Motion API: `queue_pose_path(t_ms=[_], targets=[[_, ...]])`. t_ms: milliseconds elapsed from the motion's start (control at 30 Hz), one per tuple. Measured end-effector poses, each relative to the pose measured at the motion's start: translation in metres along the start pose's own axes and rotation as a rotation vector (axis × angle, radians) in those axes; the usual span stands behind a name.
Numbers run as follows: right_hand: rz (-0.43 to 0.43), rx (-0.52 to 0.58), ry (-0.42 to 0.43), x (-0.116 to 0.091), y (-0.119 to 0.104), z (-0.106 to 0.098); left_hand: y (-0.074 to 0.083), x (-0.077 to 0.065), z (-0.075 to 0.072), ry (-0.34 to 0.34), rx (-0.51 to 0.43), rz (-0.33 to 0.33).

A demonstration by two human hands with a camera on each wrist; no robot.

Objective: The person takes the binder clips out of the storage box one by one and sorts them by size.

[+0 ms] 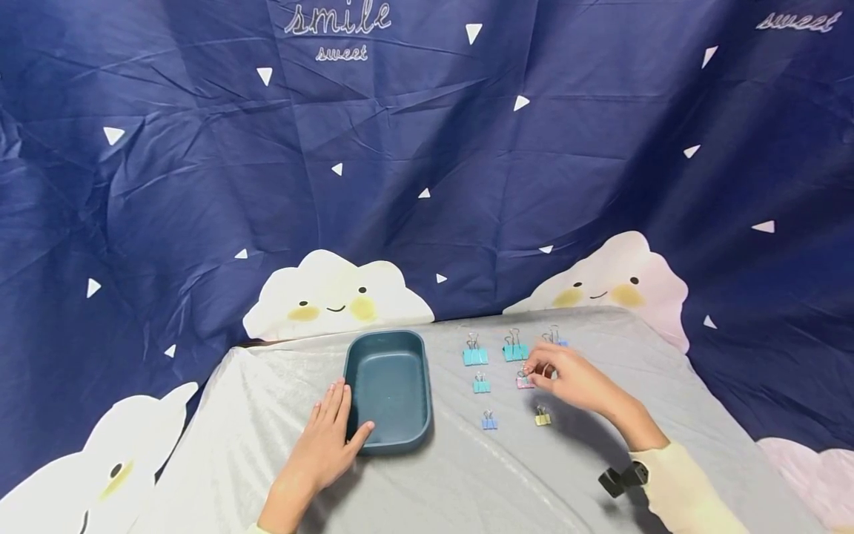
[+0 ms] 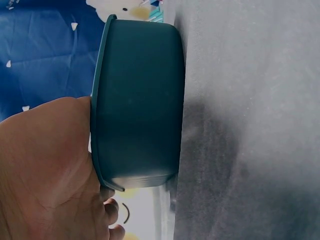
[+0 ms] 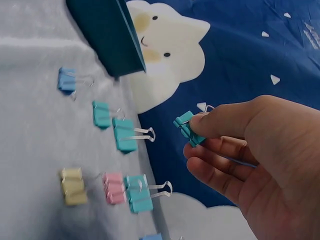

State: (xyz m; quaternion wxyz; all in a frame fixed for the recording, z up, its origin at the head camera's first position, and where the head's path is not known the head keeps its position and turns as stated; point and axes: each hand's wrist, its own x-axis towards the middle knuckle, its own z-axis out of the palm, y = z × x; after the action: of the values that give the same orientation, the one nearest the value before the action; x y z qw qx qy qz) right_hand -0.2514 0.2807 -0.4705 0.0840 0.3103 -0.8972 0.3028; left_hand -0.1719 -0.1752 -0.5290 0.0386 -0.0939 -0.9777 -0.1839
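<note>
My left hand (image 1: 322, 439) rests against the left side of a dark teal plastic container (image 1: 348, 439), its fingers lying fairly straight along the rim and the thumb over the near corner. In the right wrist view, my right hand (image 3: 240, 145) pinches a small teal binder clip (image 3: 184, 125) between thumb and fingers, raised above the cloth. Below that hand, in the head view, a pink binder clip (image 1: 523, 383) is partly covered by the fingertips. A yellow binder clip (image 1: 543, 419) lies nearer the front. Behind the fingers stands a larger teal binder clip (image 1: 512, 352).
More clips lie left of the right hand: a large teal one (image 1: 475, 357), a smaller teal one (image 1: 481, 386) and a blue one (image 1: 490, 423). Another blue clip (image 1: 563, 343) shows behind the hand. Grey cloth (image 1: 460, 482) covers the table; a navy curtain (image 1: 400, 148) hangs behind.
</note>
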Motion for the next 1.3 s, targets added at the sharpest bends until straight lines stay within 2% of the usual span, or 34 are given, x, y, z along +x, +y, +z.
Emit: queue_pose_path(t_ms=[133,233,500,733,833,1067,1300], targets=[[0.02,0.009,0.008,-0.011,0.008,-0.003,0.001,-0.001,-0.001,0.023,-0.014,0.013],[0.021,0.008,0.027,-0.019,0.015,-0.005,0.002,-0.002,-0.002,0.007,-0.005,0.005],[-0.009,0.031,0.082,-0.037,0.031,-0.007,0.003,-0.003,-0.004,-0.028,0.002,-0.012],[-0.05,0.021,0.129,-0.052,0.046,-0.004,0.001,-0.003,-0.001,0.001,0.009,0.002],[-0.024,0.009,0.131,-0.057,0.051,-0.005,0.001,-0.002,0.0,0.003,0.01,0.004],[0.09,-0.009,0.076,-0.069,0.062,-0.004,0.001,-0.003,-0.001,0.002,0.005,0.006],[0.149,-0.025,0.077,-0.076,0.074,0.003,0.002,-0.003,-0.001,-0.001,0.005,0.003]])
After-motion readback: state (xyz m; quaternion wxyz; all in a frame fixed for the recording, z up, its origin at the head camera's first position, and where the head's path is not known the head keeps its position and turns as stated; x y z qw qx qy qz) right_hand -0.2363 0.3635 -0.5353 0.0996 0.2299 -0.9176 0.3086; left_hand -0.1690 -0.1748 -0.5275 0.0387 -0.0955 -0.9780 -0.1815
